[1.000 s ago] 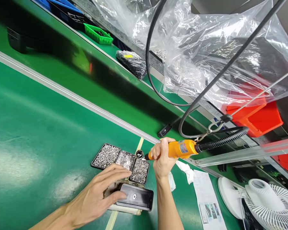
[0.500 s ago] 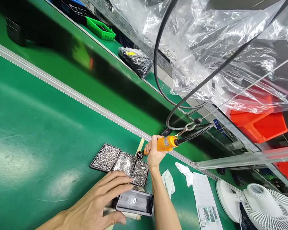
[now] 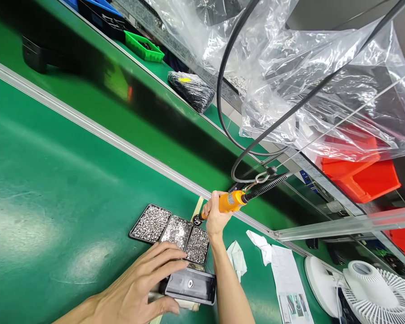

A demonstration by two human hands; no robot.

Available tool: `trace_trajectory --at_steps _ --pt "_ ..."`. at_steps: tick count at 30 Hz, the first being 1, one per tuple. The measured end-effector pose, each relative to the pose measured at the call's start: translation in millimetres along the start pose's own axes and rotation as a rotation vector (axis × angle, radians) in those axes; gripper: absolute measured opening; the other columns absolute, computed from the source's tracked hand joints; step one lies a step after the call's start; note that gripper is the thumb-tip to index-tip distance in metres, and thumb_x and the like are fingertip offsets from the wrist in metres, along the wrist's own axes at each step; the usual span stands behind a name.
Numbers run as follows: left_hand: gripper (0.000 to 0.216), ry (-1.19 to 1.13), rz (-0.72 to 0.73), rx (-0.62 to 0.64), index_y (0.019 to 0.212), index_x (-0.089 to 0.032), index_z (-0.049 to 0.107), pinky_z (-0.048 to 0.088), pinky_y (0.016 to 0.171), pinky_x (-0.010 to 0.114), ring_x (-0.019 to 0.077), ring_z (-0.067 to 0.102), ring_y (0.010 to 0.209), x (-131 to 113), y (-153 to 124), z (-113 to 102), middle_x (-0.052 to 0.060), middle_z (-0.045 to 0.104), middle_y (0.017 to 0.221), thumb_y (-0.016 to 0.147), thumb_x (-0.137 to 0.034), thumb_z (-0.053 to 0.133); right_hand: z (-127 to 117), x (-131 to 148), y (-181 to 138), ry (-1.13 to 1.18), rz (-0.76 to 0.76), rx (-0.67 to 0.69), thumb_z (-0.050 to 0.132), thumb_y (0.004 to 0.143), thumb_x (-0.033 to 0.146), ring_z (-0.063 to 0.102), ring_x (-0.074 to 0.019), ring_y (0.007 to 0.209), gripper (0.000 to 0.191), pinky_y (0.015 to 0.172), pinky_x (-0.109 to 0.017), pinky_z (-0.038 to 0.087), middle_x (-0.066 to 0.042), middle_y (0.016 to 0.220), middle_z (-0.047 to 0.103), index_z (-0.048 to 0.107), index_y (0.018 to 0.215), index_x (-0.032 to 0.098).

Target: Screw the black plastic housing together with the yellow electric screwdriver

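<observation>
My left hand (image 3: 148,281) reaches over the left end of a dark, shallow metal housing (image 3: 202,285), its fingers along the far edge and the thumb near the closer edge. A small round ring sits in the middle of the housing. With my right hand (image 3: 218,218) I grip an orange electric screwdriver (image 3: 232,201), held by its body. The black tip of the screwdriver is over the far corner of the small-parts trays. A pale block (image 3: 187,304) lies under the housing, mostly hidden.
Three joined trays hold small metal hardware (image 3: 152,223), flat washers (image 3: 176,231) and more small pieces (image 3: 197,245). A black cable (image 3: 219,90) and clear plastic (image 3: 273,81) hang overhead. White cloths (image 3: 236,259), a paper sheet (image 3: 292,283) and a white fan (image 3: 371,288) are at right.
The view has shifted slightly. The screwdriver and my right hand have moved a little to the left, while my left hand stays at the housing.
</observation>
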State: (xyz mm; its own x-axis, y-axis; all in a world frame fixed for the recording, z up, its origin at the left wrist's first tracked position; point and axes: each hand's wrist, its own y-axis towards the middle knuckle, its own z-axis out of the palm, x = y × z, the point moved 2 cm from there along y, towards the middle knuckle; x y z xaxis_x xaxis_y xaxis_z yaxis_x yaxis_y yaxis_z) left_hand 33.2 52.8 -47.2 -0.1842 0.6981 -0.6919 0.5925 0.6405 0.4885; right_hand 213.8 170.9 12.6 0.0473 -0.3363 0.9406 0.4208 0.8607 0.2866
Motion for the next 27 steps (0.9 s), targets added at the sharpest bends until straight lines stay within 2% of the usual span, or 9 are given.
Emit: trace_trajectory --at_steps 7,12,19,27 --pt "0.068 -0.007 -0.016 0.015 0.144 -0.025 0.051 0.052 0.115 0.054 0.0306 0.051 0.135 2 -1 2 0.01 0.061 0.141 0.086 -0.037 0.084 0 4 -2 -0.009 0.006 -0.013 0.077 0.09 0.047 0.038 -0.0064 0.038 0.038 0.036 -0.02 0.038 0.013 0.051 0.042 0.048 0.092 0.022" --pt "0.066 -0.002 -0.016 0.02 0.144 -0.026 0.051 0.055 0.111 0.054 0.031 0.054 0.131 -1 1 0 0.01 0.06 0.139 0.086 -0.033 0.083 -3 15 -1 -0.011 0.003 -0.029 0.077 0.089 0.048 0.036 -0.0065 0.038 0.039 0.035 -0.02 0.036 0.014 0.051 0.04 0.048 0.094 0.023" --pt "0.061 0.022 0.013 -0.026 0.144 -0.026 0.054 0.056 0.109 0.052 0.0307 0.058 0.128 -2 2 -3 0.011 0.063 0.137 0.09 -0.042 0.079 -9 19 -2 -0.045 0.02 -0.028 0.077 0.088 0.051 0.036 -0.0066 0.037 0.041 0.035 -0.02 0.035 0.014 0.051 0.04 0.047 0.093 0.024" --pt "0.059 -0.002 -0.001 -0.051 0.141 -0.026 0.06 0.059 0.106 0.051 0.0316 0.061 0.125 -3 3 -6 0.011 0.066 0.135 0.088 -0.041 0.082 -15 17 -3 -0.075 0.024 -0.026 0.077 0.089 0.05 0.038 -0.0066 0.038 0.04 0.036 -0.02 0.037 0.013 0.052 0.042 0.049 0.091 0.022"
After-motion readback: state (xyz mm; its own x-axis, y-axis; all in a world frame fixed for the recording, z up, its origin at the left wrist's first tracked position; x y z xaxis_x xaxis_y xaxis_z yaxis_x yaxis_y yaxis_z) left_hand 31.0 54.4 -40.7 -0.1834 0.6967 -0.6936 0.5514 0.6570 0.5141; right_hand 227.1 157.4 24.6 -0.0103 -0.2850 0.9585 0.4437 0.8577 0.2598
